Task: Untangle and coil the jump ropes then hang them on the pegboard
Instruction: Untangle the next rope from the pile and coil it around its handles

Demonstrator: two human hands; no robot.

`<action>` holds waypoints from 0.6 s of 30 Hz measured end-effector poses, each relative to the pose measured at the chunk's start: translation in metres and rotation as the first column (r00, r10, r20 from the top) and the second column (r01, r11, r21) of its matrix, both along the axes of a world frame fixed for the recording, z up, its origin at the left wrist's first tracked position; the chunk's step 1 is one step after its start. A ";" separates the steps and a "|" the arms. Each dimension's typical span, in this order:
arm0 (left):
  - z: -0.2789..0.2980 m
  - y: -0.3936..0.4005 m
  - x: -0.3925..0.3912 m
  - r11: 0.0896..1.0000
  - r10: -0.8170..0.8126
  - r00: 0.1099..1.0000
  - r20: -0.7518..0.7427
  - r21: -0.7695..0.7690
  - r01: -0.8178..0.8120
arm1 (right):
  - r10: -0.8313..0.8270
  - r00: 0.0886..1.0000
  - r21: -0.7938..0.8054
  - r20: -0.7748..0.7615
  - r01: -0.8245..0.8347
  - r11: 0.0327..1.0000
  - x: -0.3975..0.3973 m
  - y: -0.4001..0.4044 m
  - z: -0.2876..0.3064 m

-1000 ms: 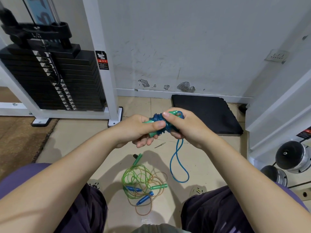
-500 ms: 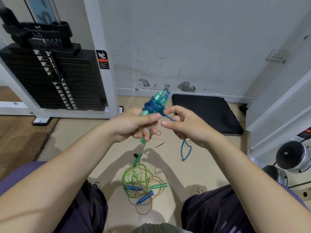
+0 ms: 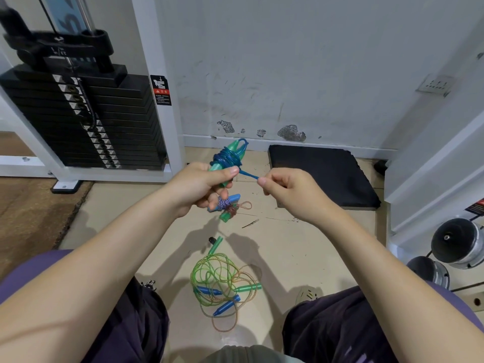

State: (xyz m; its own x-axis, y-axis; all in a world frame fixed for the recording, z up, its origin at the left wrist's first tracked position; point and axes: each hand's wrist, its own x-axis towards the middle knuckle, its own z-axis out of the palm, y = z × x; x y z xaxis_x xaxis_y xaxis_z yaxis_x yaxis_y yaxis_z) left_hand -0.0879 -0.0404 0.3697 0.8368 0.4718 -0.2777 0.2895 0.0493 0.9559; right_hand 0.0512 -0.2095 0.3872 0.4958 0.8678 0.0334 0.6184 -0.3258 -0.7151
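Right hand pinches blue rope taut.

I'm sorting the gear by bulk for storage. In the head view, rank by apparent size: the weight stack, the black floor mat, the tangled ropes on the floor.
1. weight stack
2. black floor mat
3. tangled ropes, though they lie nearer the camera.

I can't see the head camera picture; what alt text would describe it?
A left hand grips green handles wound with blue jump rope while the right hand pinches its end. A tangled rope pile lies on the floor below.
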 end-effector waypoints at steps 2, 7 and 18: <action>-0.001 0.000 0.001 0.999 -0.036 0.998 -0.048 0.024 0.037 | 0.027 0.995 0.013 0.095 -0.028 1.000 -0.003 0.001 0.002; -0.004 -0.005 0.000 0.962 -0.242 0.955 -0.171 0.082 0.259 | 0.065 0.977 0.116 0.203 -0.090 0.989 -0.004 -0.004 0.007; 0.003 -0.010 -0.006 0.723 -0.652 0.652 -0.386 -0.059 0.688 | 0.170 0.981 0.138 0.090 -0.181 0.974 -0.013 -0.001 0.003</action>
